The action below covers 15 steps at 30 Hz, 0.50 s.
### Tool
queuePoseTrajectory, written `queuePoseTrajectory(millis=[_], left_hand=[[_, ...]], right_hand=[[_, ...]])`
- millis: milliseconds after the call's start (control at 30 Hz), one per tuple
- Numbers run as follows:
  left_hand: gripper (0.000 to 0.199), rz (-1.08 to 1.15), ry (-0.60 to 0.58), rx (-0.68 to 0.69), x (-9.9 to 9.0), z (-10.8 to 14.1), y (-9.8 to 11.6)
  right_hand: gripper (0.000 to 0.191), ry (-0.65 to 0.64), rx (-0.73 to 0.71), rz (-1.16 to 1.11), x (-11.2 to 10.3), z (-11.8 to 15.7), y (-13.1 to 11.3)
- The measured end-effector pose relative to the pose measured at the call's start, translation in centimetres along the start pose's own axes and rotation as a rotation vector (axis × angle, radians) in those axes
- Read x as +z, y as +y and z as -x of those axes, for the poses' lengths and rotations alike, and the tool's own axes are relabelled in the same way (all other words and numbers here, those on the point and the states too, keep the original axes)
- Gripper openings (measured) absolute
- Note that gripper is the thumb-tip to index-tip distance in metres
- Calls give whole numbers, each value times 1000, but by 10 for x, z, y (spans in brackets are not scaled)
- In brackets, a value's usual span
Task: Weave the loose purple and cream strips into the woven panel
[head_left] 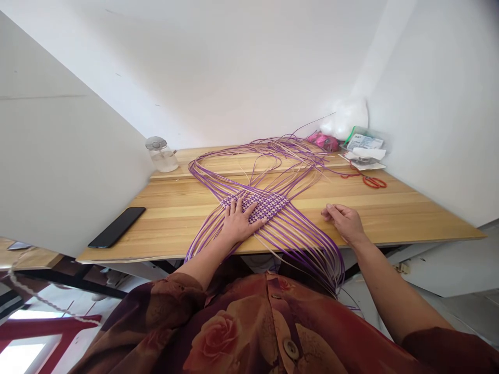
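The left hand point(238, 222) lies flat, fingers spread, on the woven purple-and-cream patch point(260, 205) in the middle of the wooden table point(409, 213), and presses it without gripping. The right hand point(343, 221) rests on the bare wood near the front edge, its fingers loosely curled with nothing visible in them, just beside the purple strands point(307, 244) that hang over this edge. Behind the patch the strands loop wide. A black phone point(117, 227) lies near the left edge, red scissors point(368, 179) and a jar point(161, 154) further back.
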State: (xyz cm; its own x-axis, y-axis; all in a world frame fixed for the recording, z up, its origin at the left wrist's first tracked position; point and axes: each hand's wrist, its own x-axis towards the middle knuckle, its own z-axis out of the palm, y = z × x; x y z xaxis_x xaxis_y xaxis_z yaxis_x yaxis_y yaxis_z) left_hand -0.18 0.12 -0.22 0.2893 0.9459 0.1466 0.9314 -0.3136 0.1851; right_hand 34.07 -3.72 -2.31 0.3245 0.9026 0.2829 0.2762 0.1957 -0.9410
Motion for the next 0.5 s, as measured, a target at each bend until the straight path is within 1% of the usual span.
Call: queuePoseTrajectory(millis=[300,500], left_hand=[[84,40,15,-2,-2,1,2],[83,25,12,-7,-1,1,3]], right_hand=[[40,-3,-6,14,0,-3,4],[42,-7,-20,89,0,-2,4]])
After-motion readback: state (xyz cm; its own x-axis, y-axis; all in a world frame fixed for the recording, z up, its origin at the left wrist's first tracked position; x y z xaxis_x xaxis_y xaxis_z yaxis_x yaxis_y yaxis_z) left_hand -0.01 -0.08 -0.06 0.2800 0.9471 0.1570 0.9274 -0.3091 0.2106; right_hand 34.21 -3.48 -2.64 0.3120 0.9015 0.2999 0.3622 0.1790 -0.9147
